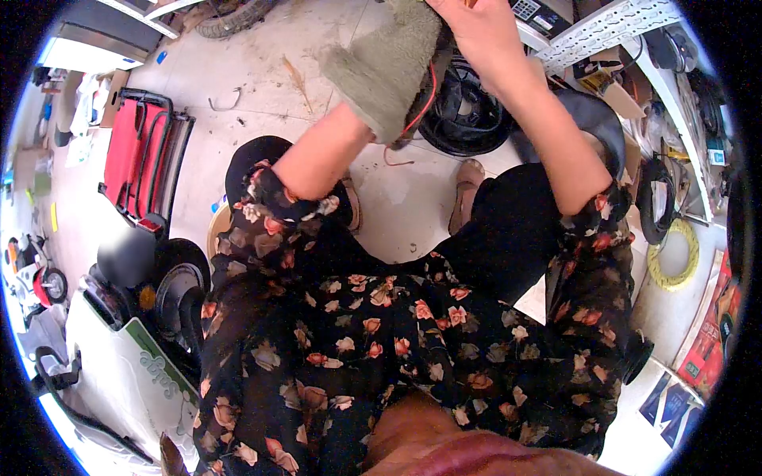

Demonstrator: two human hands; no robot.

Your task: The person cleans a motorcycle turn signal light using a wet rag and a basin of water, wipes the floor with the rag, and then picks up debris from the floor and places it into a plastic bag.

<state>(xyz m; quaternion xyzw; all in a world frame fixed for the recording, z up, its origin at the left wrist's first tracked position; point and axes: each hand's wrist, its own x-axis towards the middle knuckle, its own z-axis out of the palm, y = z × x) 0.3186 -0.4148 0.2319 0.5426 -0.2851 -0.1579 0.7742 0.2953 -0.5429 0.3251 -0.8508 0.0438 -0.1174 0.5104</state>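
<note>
Right grip [476, 30]: top edge, beside the cloth; fingertips cropped, so closure can't be told.
Left grip: hidden behind the cloth; state can't be told.
Cloth [386, 67]: upper middle, raised above the floor [262, 75], red cord [431, 97] along its right side.
Progress: apparently mid-handling, cloth not set down; what remains is unclear.
Black round item [466, 109]: upper middle, right of the cloth.

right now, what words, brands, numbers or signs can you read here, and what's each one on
None reads with certainty.
Green panel, lower left: pale lettering, slanted and blurred.
Red packaging, far right: marks too small.
Blue-and-white sheet, lower right: print too small.
Dark box, top right: label too small.
</note>
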